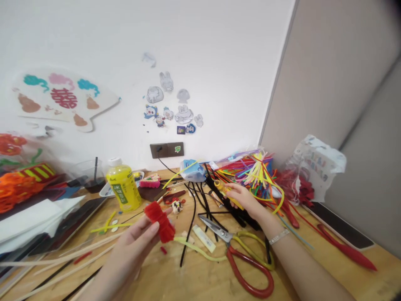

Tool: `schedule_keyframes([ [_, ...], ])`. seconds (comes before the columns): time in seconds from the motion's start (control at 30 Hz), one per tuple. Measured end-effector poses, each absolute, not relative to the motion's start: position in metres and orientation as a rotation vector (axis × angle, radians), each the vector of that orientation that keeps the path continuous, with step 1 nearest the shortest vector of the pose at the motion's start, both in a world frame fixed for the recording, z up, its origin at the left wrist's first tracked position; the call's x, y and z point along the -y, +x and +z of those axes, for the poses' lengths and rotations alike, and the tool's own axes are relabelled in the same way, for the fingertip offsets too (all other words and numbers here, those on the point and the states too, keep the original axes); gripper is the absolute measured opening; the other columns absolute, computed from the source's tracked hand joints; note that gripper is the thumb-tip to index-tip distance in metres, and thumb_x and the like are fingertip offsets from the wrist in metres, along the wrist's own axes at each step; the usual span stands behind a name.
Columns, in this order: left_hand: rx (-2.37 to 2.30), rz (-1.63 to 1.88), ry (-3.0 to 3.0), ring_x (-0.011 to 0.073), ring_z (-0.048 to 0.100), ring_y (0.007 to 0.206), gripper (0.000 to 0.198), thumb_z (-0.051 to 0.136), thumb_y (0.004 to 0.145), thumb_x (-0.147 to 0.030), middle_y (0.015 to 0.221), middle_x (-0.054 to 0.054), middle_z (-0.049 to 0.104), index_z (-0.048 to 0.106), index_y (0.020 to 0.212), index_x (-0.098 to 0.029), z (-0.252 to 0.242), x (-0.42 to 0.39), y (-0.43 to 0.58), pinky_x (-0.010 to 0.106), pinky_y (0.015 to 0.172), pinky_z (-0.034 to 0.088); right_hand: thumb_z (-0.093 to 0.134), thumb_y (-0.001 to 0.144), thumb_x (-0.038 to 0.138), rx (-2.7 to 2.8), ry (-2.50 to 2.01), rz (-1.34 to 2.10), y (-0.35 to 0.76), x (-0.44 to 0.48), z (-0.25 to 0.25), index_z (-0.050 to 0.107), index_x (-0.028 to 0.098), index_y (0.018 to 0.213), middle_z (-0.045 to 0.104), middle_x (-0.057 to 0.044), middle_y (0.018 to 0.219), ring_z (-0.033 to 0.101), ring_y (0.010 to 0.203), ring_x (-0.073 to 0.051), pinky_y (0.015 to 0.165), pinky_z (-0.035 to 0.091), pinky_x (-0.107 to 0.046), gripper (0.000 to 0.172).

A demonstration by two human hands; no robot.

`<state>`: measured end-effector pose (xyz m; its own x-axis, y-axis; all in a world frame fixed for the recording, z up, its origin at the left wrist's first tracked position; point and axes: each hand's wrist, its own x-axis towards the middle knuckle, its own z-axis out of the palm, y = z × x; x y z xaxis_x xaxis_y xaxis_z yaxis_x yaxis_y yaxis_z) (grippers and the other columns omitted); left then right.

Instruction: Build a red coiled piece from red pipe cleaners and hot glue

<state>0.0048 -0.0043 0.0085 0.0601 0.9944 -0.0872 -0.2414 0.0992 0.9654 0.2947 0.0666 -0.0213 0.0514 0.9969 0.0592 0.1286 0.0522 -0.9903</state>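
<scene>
In my left hand is a small bundle of fuzzy red pipe cleaner, gripped between thumb and fingers above the table. My right hand reaches farther forward, its fingers closed on a yellow tool shaped like a small glue gun; part of it is hidden by the hand. Black pipe cleaners lie under and around that hand. Scissors with one red and one yellow handle rest half-open between my forearms. A pale yellow-green pipe cleaner runs from near the red bundle to the scissors.
A yellow drink bottle stands at left, near a clear cup. Colourful pipe cleaners pile up at the back right beside a plastic bag. A white tube lies near the scissors. A wall socket holds a plugged cord.
</scene>
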Motion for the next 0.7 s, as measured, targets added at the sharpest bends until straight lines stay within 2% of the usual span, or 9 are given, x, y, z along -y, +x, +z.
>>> schedule_keyframes([
  [0.1, -0.978, 1.144, 1.107, 0.0197, 0.069, 0.082, 0.029, 0.072, 0.070, -0.029, 0.092, 0.007, 0.075, 0.069, 0.095, -0.016, 0.036, -0.022, 0.019, 0.025, 0.076, 0.051, 0.059, 0.068, 0.027, 1.277, -1.253, 1.105, 0.296, -0.069, -0.022, 0.055, 0.015, 0.100, 0.064, 0.002, 0.064, 0.047, 0.038, -0.006, 0.036, 0.034, -0.017, 0.034],
  [0.2, -0.758, 1.107, 1.173, 0.0213, 0.068, 0.086, 0.029, 0.073, 0.069, -0.024, 0.091, 0.009, 0.075, 0.068, 0.095, -0.014, 0.061, -0.050, 0.052, 0.029, 0.081, 0.050, 0.059, 0.068, 0.027, 1.273, -1.219, 1.142, 0.296, -0.072, -0.024, 0.055, 0.016, 0.098, 0.064, 0.003, 0.063, 0.047, 0.037, -0.006, 0.035, 0.034, -0.017, 0.032],
  [0.3, -0.661, 1.059, 1.227, 0.0236, 0.069, 0.083, 0.027, 0.076, 0.065, -0.024, 0.088, 0.011, 0.074, 0.069, 0.088, -0.011, 0.073, -0.075, 0.086, 0.033, 0.081, 0.051, 0.059, 0.067, 0.024, 1.266, -1.188, 1.163, 0.295, -0.073, -0.026, 0.055, 0.016, 0.096, 0.063, 0.004, 0.062, 0.047, 0.035, -0.005, 0.034, 0.033, -0.016, 0.031],
  [0.37, -0.625, 1.080, 1.247, 0.0227, 0.069, 0.082, 0.025, 0.075, 0.066, -0.024, 0.086, 0.011, 0.074, 0.069, 0.085, -0.011, 0.075, -0.087, 0.100, 0.033, 0.080, 0.051, 0.059, 0.066, 0.023, 1.246, -1.180, 1.172, 0.294, -0.075, -0.027, 0.056, 0.015, 0.093, 0.061, 0.005, 0.056, 0.044, 0.033, -0.005, 0.032, 0.031, -0.015, 0.028],
  [0.53, -0.612, 1.175, 1.237, 0.0182, 0.068, 0.077, 0.020, 0.074, 0.066, -0.023, 0.079, 0.006, 0.074, 0.067, 0.082, -0.012, 0.068, -0.107, 0.103, 0.029, 0.080, 0.050, 0.058, 0.065, 0.025, 1.134, -1.136, 1.174, 0.296, -0.082, -0.026, 0.055, 0.015, 0.092, 0.065, 0.002, 0.060, 0.046, 0.032, -0.006, 0.030, 0.029, -0.015, 0.028],
  [0.7, -0.685, 1.259, 1.212, 0.0178, 0.068, 0.076, 0.017, 0.073, 0.067, -0.023, 0.075, 0.006, 0.074, 0.067, 0.078, -0.012, 0.055, -0.129, 0.100, 0.027, 0.077, 0.050, 0.054, 0.071, 0.038, 0.926, -1.055, 1.022, 0.309, -0.094, -0.030, 0.050, 0.016, 0.098, 0.065, -0.001, 0.066, 0.049, 0.037, -0.009, 0.033, 0.034, -0.019, 0.035],
])
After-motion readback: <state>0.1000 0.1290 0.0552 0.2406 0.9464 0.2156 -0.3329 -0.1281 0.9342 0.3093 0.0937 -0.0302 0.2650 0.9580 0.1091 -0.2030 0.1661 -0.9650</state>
